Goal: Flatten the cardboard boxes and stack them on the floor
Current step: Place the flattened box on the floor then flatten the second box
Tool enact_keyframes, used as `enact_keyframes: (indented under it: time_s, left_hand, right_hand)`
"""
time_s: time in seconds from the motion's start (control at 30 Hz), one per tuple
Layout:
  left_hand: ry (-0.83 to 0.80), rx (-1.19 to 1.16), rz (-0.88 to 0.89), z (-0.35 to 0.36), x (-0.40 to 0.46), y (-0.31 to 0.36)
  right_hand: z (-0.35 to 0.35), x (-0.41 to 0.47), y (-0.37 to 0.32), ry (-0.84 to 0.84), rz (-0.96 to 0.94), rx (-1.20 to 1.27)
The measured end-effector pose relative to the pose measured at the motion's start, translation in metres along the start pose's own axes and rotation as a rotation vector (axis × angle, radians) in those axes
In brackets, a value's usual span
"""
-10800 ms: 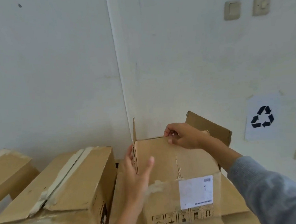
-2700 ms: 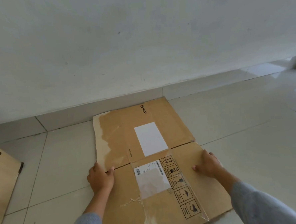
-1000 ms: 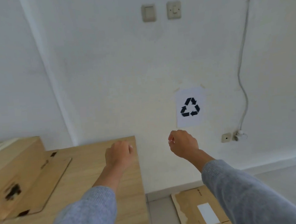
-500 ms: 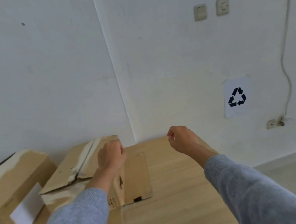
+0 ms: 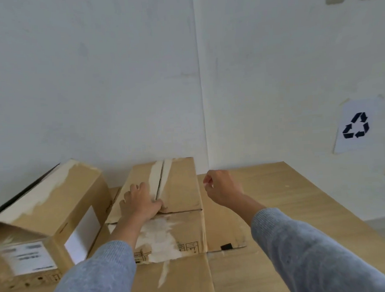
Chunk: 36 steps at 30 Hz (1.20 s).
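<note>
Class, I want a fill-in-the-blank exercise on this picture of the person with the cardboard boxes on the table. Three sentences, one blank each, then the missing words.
1. The left hand rests on top of the ______ box, by its torn tape seam.
2. The right hand hovers over the wooden table, curled and holding ______.
3. The paper sign on the wall shows a ______ symbol.

Missing words: middle; nothing; recycling

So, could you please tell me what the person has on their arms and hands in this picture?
Both arms wear long, grey-blue knitted sleeves reaching the wrists: left sleeve, right sleeve. The left hand and right hand are bare, with no gloves, rings or watch visible.
</note>
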<state>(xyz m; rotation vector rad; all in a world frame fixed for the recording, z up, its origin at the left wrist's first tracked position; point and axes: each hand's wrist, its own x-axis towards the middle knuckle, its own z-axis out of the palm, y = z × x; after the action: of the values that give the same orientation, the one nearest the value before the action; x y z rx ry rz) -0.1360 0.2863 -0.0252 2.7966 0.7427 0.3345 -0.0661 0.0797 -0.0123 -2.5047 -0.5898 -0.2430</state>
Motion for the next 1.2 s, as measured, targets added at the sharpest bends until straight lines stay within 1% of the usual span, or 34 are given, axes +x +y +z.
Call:
enact_keyframes:
  time_s: [0.07,0.13,0.2,0.23,0.33,0.4,0.5,0.57,0.63,0.73,0.77,0.8,0.87,0.97,1.0,1.07,1.13,1.2]
  left_hand:
    - [-0.026,-0.048,-0.020,-0.002,0.005,-0.010]
    - [-0.044,-0.098,0.006,-0.007,0.010,-0.015]
    - [-0.020,-0.151,0.065,-0.018,0.016,-0.017]
    - [0.019,-0.209,0.086,-0.026,0.019,-0.017]
    - [0.130,-0.436,0.106,-0.058,0.026,-0.022]
    - [0.128,-0.479,0.108,-0.075,0.028,-0.032]
    - [0.131,-0.488,0.090,-0.090,0.034,-0.052]
    - [0.112,-0.500,0.097,-0.094,0.039,-0.062]
    - [0.066,-0.517,0.124,-0.095,0.043,-0.069]
    - [0.013,-0.511,0.174,-0.097,0.049,-0.078]
    - [0.000,-0.521,0.188,-0.097,0.051,-0.081]
    - [-0.015,-0.537,0.199,-0.096,0.054,-0.085]
    - [-0.050,-0.580,0.216,-0.094,0.060,-0.095]
    - [-0.111,-0.650,0.233,-0.096,0.071,-0.104]
    - [-0.124,-0.659,0.242,-0.099,0.074,-0.105]
    - [-0.134,-0.659,0.258,-0.104,0.080,-0.106]
    - [-0.134,-0.679,0.258,-0.106,0.083,-0.110]
    - [-0.109,-0.711,0.247,-0.103,0.085,-0.116]
  right_hand:
    - [0.010,0.013,-0.006,-0.009,-0.010,0.022]
    - [0.018,0.028,-0.014,-0.022,-0.033,0.046]
    - [0.025,0.043,-0.022,-0.032,-0.076,0.066]
    - [0.030,0.050,-0.027,-0.041,-0.100,0.074]
    - [0.048,0.064,-0.046,-0.110,-0.236,0.106]
    - [0.061,0.068,-0.062,-0.211,-0.364,0.093]
    - [0.069,0.076,-0.088,-0.394,-0.526,-0.019]
    - [0.067,0.081,-0.099,-0.488,-0.563,-0.161]
    - [0.058,0.086,-0.108,-0.506,-0.583,-0.352]
    - [0.028,0.092,-0.121,-0.482,-0.626,-0.548]
    - [0.014,0.095,-0.128,-0.479,-0.609,-0.603]
    - [0.000,0.098,-0.133,-0.474,-0.554,-0.648]
    - [-0.020,0.109,-0.137,-0.471,-0.391,-0.720]
    - [-0.017,0.122,-0.120,-0.464,-0.027,-0.611]
    - [-0.007,0.123,-0.110,-0.462,0.040,-0.596]
    - [0.018,0.122,-0.090,-0.491,0.087,-0.604]
    - [0.046,0.114,-0.076,-0.546,0.025,-0.701]
    - [0.067,0.107,-0.072,-0.499,-0.005,-0.769]
